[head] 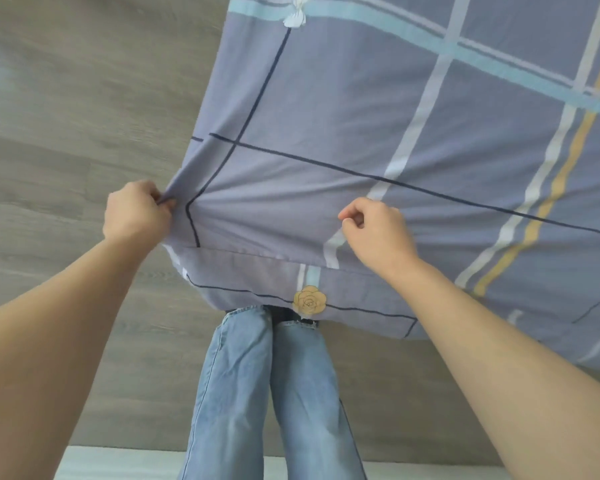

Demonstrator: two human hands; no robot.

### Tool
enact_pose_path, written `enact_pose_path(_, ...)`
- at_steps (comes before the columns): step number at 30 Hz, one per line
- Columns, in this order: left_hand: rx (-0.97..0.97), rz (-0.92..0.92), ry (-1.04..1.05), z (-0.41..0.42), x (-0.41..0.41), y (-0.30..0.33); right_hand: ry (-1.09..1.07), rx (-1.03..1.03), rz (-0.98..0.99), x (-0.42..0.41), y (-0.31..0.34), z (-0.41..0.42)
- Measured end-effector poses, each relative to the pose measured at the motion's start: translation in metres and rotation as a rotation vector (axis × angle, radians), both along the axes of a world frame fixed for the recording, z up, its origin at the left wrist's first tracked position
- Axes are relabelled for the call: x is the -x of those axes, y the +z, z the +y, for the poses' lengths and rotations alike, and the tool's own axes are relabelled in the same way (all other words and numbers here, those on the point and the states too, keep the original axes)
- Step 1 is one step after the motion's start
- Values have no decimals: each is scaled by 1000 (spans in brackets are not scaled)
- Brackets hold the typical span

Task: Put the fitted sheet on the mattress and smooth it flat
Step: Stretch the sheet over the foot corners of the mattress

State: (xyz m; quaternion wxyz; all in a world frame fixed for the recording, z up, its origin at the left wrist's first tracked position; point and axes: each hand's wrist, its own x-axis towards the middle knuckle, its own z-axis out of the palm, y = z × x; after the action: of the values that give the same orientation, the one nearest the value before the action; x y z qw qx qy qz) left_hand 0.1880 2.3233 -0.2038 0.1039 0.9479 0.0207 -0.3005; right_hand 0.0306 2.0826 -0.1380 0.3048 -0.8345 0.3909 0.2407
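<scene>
Grey wood floor [66,98] fills the left and bottom of the view. Sheet [378,116], grey-blue with dark, white, light-blue and yellow stripes, spreads over the upper right, stretched across the bed corner; mattress itself hidden under it. Near edge of sheet hangs down over the side, hem folded, a yellow rose print [309,300] on the hanging part and a white bow print [297,15] at the top edge. Jeans [274,393] on the person's legs stand right against the hanging edge, at bottom centre. Pale strip [118,462] along the bottom edge, cannot tell what. Left hand [136,211] pinches the sheet's corner fabric, fingers curled round a bunched fold, cloth pulled taut with creases fanning from the grip. Right hand [378,233] over the sheet top near the edge, fingers curled, thumb and forefinger tips together; whether it holds fabric, cannot tell.
</scene>
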Motion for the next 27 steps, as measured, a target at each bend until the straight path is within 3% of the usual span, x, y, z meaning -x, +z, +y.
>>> enact_pose_path(6,-151,201,53,3,10,-7,7,-6,22,-1,-2,-2)
enact_pose_path(15,251,120,-65,-91,-19,2,20,60,-113,-44,-2,-25)
enact_pose_path(20,116,139,-40,-103,-18,-26,70,61,-146,-50,-11,-38)
enact_pose_path(24,118,-32,63,-102,-29,-28,64,24,-138,-49,-16,-43)
enact_pose_path(27,116,-54,87,-90,-40,-25,52,13,-125,-49,-15,-45)
